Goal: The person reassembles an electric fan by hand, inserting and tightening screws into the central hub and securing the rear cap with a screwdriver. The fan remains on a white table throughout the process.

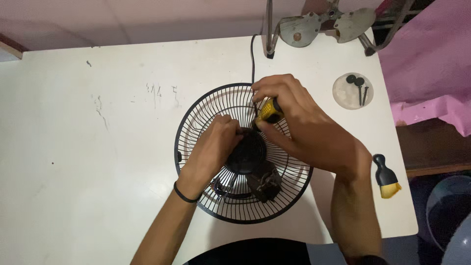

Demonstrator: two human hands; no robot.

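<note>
White surface [98,147] fills most of the view, scuffed and marked near the middle top. On it, centre: round black wire fan guard [206,105] lying flat, black motor hub [248,154] in the middle, a dark motor part [265,182] showing through the wires lower down. Black cable [253,54] runs from the guard toward the far edge.

Left hand [213,147] closed on the hub's left side, bracing it; black band on that wrist. Right hand [299,122] wrapped shut on a yellow-and-black screwdriver [270,110], tip pointing down at the hub; tip itself hidden by fingers.

To do this well, my read: keep the driver square to the screw head, press down firm before turning, left hand holds the hub so the guard does not spin or slide. Slipping off the head could bend a wire or strip the screw.

Far edge: grey metal fan blades [314,27] on a stand. Right side: small round clear dish [351,93] with two dark screws [360,88] in it. Near right edge: small black brush with yellow bristles [386,177], well apart from the guard.

Room: dim, pink cloth [431,59] at right, dark floor and a dark round tub [449,206] bottom right.
</note>
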